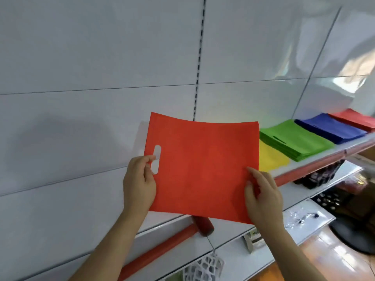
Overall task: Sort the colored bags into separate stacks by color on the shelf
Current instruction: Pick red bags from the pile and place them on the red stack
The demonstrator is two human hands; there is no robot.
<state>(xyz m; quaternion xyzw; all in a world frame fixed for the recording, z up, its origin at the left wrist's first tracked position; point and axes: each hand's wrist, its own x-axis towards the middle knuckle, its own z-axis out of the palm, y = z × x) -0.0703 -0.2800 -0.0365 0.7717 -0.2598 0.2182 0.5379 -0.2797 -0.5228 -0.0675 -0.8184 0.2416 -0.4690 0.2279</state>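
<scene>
Both my hands hold up a flat orange-red bag (200, 167) with a die-cut handle slot at its left edge, in front of the shelf. My left hand (139, 183) pinches the left edge beside the slot. My right hand (261, 197) grips the lower right corner. On the white shelf (332, 152) to the right lie a yellow bag (272, 159), partly hidden behind the held bag, then a green stack (294, 141), a blue stack (328, 128) and a red stack (355, 118) at the far right.
The shelf has a red front strip (162, 250) and a white back panel with a slotted upright (197, 78). Lower shelves at right carry dark patterned items (320, 175), small packets (304, 218) and a white mesh item (205, 266) hanging on a hook.
</scene>
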